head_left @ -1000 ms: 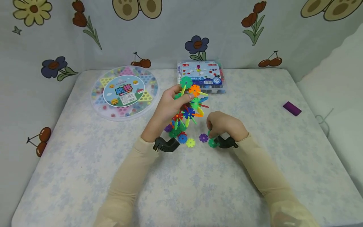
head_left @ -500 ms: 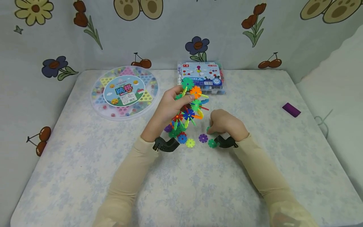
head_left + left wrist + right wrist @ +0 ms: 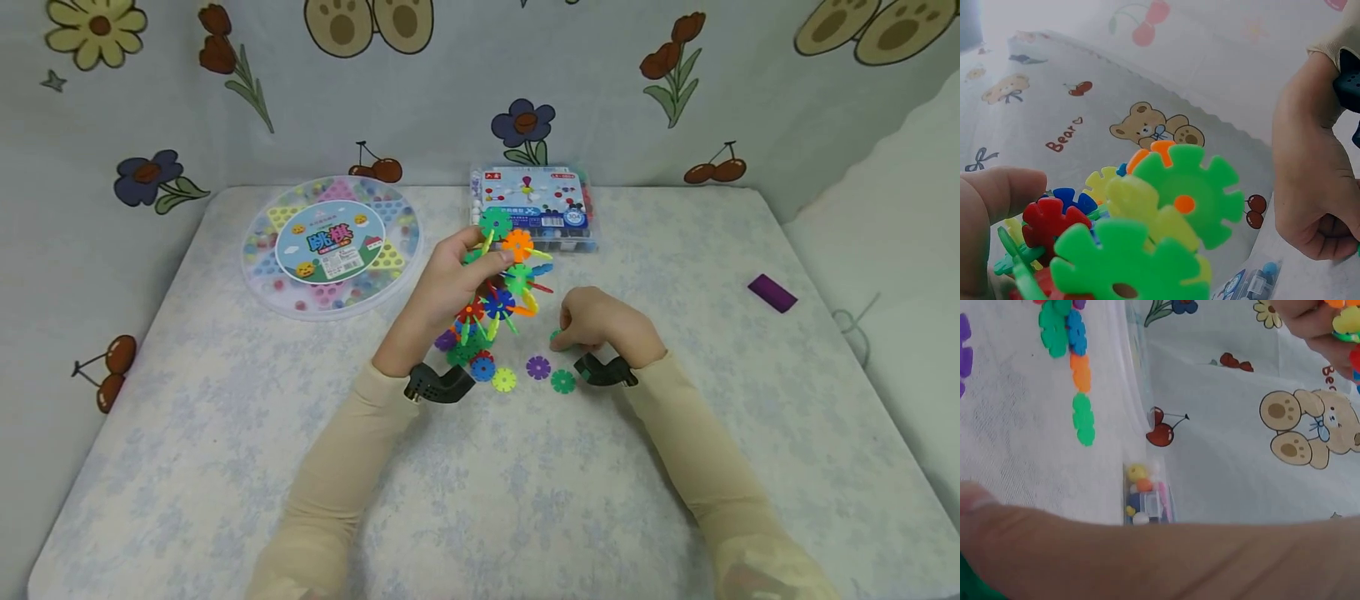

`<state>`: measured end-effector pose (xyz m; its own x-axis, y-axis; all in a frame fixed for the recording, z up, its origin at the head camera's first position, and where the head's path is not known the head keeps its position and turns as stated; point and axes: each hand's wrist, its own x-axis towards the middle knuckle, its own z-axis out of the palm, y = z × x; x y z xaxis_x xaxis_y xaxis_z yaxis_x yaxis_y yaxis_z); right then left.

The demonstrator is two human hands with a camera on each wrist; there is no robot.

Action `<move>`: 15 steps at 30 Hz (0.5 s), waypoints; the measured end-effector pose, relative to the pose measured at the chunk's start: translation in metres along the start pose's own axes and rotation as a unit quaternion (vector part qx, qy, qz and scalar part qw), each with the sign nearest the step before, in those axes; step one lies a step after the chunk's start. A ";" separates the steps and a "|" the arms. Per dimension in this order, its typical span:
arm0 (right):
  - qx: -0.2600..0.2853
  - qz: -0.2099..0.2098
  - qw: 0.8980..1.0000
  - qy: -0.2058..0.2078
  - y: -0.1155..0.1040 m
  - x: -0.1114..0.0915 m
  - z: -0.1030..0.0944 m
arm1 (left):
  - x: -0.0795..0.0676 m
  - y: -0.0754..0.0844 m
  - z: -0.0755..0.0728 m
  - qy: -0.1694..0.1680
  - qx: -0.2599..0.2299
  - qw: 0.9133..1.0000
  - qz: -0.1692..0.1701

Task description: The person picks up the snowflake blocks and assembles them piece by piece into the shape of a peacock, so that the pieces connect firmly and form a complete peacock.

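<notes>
My left hand (image 3: 457,275) grips a built-up cluster of snowflake discs (image 3: 498,302), red, blue, green, orange and yellow, slotted together at many angles. In the left wrist view, green discs (image 3: 1188,194) stand out large beside the thumb. My right hand (image 3: 600,321) is to the right, low over the table, pinching a green snowflake disc (image 3: 555,335) mostly hidden by its fingers. Near it lie a purple disc (image 3: 538,367), another green disc (image 3: 563,382) and a yellow disc (image 3: 505,380). Several more discs (image 3: 459,354) lie below the cluster.
A round Chinese checkers box (image 3: 258,287) lies at the back left of the table. Behind the cluster is a clear case (image 3: 585,242) of small coloured parts. A purple rectangular piece (image 3: 772,293) lies far right. A printed cloth (image 3: 450,100) hangs behind.
My right hand has shifted slightly away from me, the green disc moving with its fingertips, uncovering more of the other green disc. My left hand holds the cluster nearly still.
</notes>
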<state>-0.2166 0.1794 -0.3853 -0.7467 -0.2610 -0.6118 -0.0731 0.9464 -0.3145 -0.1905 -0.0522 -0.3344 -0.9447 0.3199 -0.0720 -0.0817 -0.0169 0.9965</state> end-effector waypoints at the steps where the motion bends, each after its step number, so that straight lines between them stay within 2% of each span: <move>1: -0.003 0.001 1.000 -0.003 0.000 0.000 0.000 | 0.000 0.000 0.000 -0.001 0.001 1.000 0.000; 7: -0.009 -0.009 1.000 -0.012 0.002 0.003 0.001 | 0.001 -0.001 0.001 -0.005 0.005 1.000 0.001; 10: 0.013 -0.049 0.999 -0.008 0.007 0.003 -0.002 | 0.000 -0.001 0.000 -0.002 0.001 1.000 -0.005; 13: 0.062 -0.099 0.993 0.022 0.012 -0.003 -0.009 | 0.000 0.000 -0.001 0.001 -0.002 1.000 -0.011; 15: 0.104 -0.123 0.985 0.067 0.014 -0.009 -0.015 | 0.001 0.000 -0.001 -0.002 -0.003 1.000 -0.012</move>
<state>-0.2205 0.1982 -0.3730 -0.8050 -0.4361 -0.4021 -0.1353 0.7950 -0.5913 -0.1916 -0.0531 -0.3344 -0.9409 0.3248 -0.0956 -0.1062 -0.0151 0.9942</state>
